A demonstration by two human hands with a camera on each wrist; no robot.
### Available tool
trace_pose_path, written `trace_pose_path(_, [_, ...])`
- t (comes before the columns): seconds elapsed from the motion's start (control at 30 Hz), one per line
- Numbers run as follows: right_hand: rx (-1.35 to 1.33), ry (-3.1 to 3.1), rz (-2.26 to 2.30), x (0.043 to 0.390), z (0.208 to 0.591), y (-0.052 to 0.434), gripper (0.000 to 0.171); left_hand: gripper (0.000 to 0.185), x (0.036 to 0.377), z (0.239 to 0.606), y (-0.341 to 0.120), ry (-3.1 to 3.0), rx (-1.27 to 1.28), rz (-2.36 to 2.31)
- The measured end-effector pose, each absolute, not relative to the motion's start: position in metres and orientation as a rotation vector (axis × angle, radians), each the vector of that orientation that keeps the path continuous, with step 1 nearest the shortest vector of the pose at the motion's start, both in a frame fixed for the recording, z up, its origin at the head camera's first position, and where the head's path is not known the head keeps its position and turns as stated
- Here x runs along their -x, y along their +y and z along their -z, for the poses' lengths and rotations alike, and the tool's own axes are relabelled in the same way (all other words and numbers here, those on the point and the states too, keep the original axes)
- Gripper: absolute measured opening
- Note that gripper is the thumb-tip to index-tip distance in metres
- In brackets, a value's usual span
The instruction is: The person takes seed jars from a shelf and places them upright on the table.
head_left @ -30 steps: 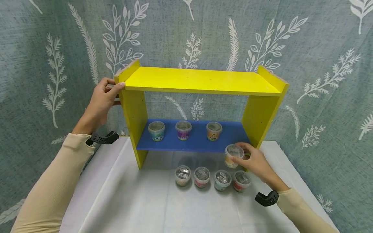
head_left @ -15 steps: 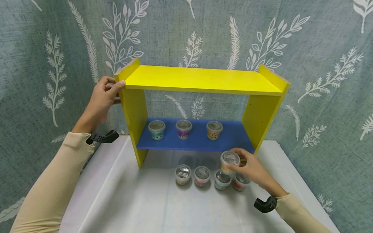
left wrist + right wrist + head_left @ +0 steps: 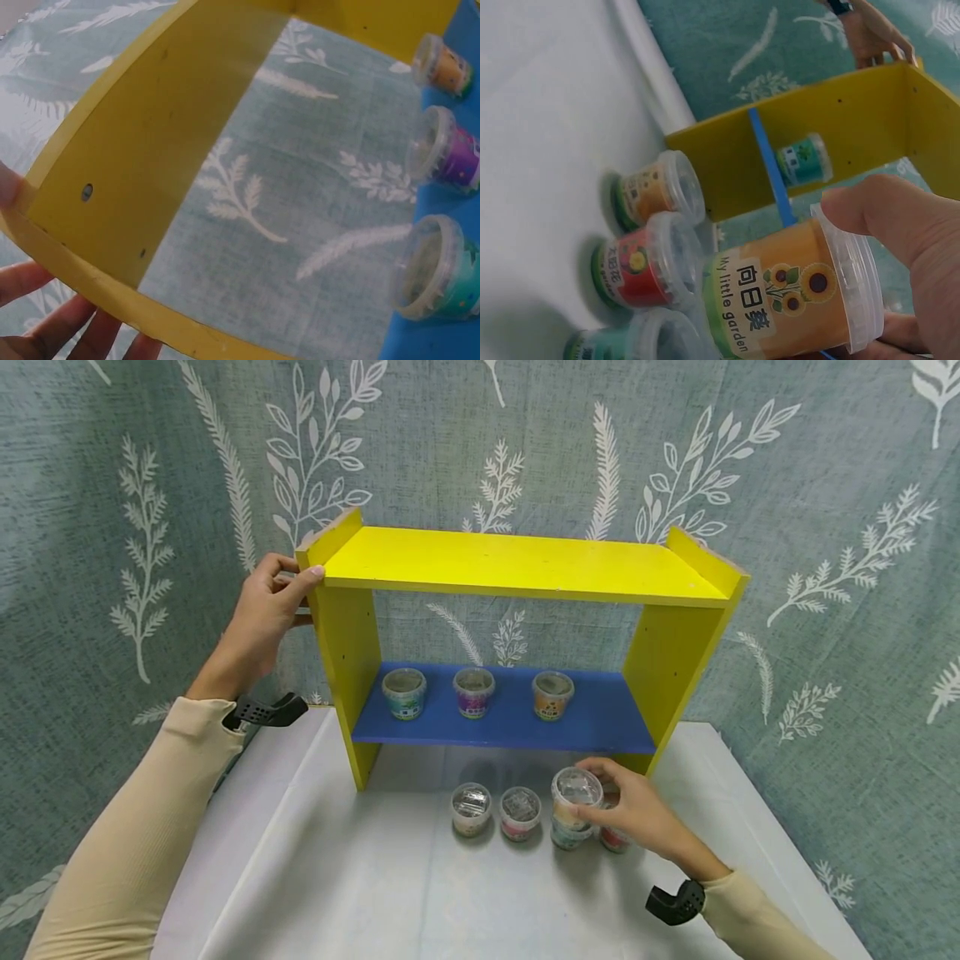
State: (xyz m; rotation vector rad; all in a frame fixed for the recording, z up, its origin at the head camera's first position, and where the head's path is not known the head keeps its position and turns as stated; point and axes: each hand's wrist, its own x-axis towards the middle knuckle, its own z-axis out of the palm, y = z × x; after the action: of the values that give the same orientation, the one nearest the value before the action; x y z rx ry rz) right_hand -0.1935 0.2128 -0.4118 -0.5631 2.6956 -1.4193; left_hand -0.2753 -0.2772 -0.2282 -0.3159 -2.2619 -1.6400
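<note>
A person in cream sleeves stands at a white-covered table (image 3: 315,877) in front of a small shelf unit (image 3: 517,564) with yellow sides, a yellow top and a blue lower board (image 3: 600,718). The left hand (image 3: 262,618) grips the upper left corner of the yellow side panel, thumb on the front edge and fingers curled behind it.

The right hand (image 3: 633,814) holds a small clear-lidded orange tub (image 3: 576,795), thumb and fingers closed around its rim. The right wrist view shows sunflowers and the words "My little garden" on its label. The tub is lifted just above a row of similar tubs standing on the table in front of the shelf unit: a yellowish one (image 3: 471,810), a pink-red one (image 3: 519,814), a teal one (image 3: 567,837) partly hidden beneath the held tub, and a red one (image 3: 613,839) mostly hidden behind the hand.

Three more tubs stand spaced apart on the blue board: teal (image 3: 404,693), purple (image 3: 473,692) and orange (image 3: 552,695). A grey-green curtain (image 3: 825,527) printed with white leaves hangs behind.
</note>
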Motion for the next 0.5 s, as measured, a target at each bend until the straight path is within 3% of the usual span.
trace_pose_path(0.5, [0.752,2.646,1.370,0.1864,0.4201,0.2027,0.061,0.033,0.2731,0.2266,-0.2755,-2.263,0.311,1.648])
